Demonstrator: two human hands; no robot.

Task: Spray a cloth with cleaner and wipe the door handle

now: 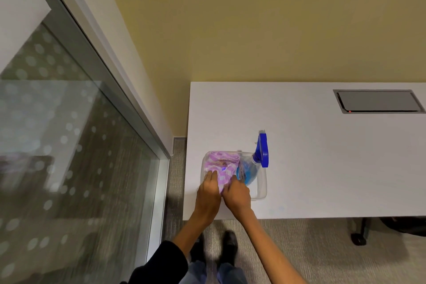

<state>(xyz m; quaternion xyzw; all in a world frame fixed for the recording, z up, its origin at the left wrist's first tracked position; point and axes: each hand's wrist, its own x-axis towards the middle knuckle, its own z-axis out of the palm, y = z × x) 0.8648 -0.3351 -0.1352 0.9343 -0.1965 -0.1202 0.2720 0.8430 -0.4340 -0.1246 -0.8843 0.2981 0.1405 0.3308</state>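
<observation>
A purple and white checked cloth (220, 165) lies in the left half of a clear plastic bin (261, 188) on the white table. Beside it in the bin leans a spray bottle (248, 169) of blue liquid, its blue trigger head (262, 150) sticking out over the far rim. My left hand (208, 193) rests on the cloth's near edge with fingers on the fabric. Touching it on the right, my right hand (237, 193) pinches the same near edge of the cloth. No door handle is in view.
The white table (322, 163) stands against a yellow wall and has a grey cable hatch (377, 101) at its far right. A frosted glass panel with a metal frame (161, 182) runs along the left. My shoes stand on grey carpet below the table's near edge.
</observation>
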